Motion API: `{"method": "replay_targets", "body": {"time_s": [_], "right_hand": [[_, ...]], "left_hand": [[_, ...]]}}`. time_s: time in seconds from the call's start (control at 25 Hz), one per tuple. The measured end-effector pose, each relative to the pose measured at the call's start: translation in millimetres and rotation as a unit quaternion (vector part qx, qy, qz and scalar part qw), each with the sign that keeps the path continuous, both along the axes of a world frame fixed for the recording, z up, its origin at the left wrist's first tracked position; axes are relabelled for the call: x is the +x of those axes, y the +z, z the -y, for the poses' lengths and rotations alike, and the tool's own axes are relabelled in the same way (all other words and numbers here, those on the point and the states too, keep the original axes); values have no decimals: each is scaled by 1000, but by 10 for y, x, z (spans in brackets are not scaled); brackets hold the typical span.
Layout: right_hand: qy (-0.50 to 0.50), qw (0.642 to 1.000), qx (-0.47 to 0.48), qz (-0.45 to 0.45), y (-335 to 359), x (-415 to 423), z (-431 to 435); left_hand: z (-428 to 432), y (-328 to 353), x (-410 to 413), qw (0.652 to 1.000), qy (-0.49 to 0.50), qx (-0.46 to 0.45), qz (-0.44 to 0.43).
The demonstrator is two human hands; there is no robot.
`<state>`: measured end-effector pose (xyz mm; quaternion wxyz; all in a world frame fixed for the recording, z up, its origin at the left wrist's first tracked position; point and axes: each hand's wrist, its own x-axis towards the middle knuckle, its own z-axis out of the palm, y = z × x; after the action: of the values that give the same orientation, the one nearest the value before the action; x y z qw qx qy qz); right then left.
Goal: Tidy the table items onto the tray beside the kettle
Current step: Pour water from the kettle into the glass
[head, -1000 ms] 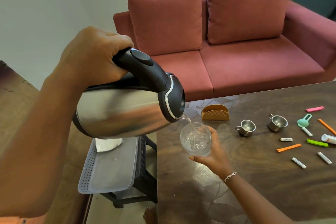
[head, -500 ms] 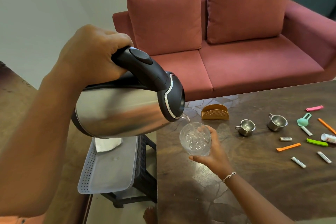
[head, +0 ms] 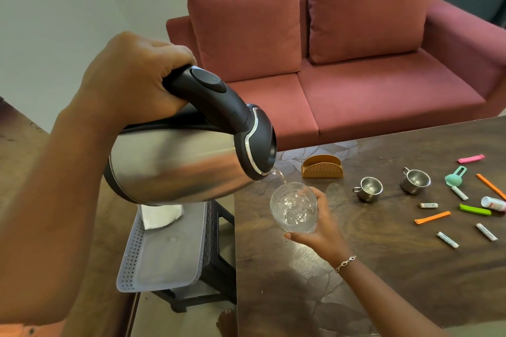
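Observation:
My left hand grips the black handle of a steel kettle, tipped so its spout pours a thin stream of water. Below the spout my right hand holds a clear glass above the dark table's left edge. A pale grey perforated tray lies on a low black stool to the left, below the kettle, with a white cloth at its far end. On the table sit two small steel cups, a tan napkin holder, and several coloured clips and white sachets.
A red sofa with two cushions stands behind the table. A white wall and wooden surface lie to the left. A bare foot shows on the floor between stool and table.
Kettle and glass have stayed almost still while the water keeps running. The view has shifted slightly.

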<state>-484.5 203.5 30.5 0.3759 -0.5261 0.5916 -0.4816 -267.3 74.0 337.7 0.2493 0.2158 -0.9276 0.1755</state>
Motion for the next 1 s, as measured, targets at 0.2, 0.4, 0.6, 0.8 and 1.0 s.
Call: {"method": "replay_targets", "body": {"time_s": [0.2, 0.4, 0.6, 0.8, 1.0], "right_hand": [[-2, 1000, 1, -4, -1, -7, -6], [-3, 1000, 3, -1, -11, -23, -5], [-8, 1000, 5, -3, -21, -37, -9], [-4, 1000, 8, 2, -19, -47, -22], [-5, 1000, 7, 8, -11, -55, -26]], "left_hand": [[7, -5, -5, 1000, -12, 1, -2], [20, 2, -16, 1000, -12, -4, 11], [21, 19, -28, 1000, -2, -11, 17], [29, 2, -32, 1000, -7, -9, 17], [12, -3, -30, 1000, -5, -1, 11]]}}
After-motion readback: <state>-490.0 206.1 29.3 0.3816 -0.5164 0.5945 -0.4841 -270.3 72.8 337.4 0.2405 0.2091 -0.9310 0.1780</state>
